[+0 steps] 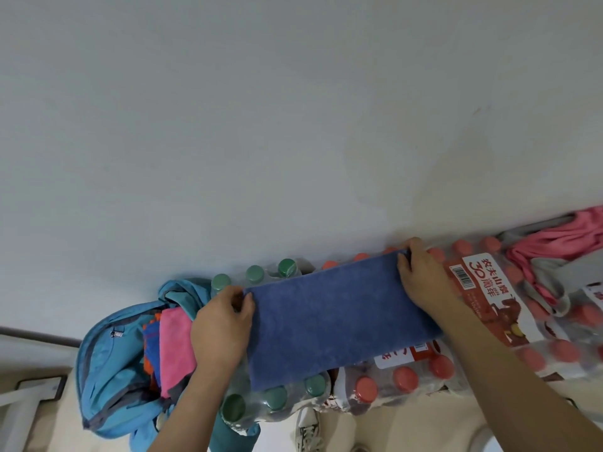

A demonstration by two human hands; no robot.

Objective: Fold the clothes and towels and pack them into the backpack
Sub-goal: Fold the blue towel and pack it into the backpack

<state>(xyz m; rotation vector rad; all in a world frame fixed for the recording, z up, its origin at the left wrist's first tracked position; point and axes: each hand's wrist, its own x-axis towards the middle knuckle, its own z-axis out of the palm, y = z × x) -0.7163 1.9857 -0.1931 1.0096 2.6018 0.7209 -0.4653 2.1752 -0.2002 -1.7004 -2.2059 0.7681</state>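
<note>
Rectangular blue terry towel (332, 321) lying flat across shrink-wrapped bottle packs (489, 298), left edge pinched by thumb and fingers of left hand (222, 324), right end gripped in curled fingers of right hand (421, 275).

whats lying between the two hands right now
The blue towel, spread flat across the shrink-wrapped bottle packs. The left hand pinches one end and the right hand holds the other, in the head view.

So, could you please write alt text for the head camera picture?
A left hand and a right hand hold a blue towel by its short ends, flat on shrink-wrapped bottle packs. Left of it, an open light blue backpack holds a pink cloth.
</note>
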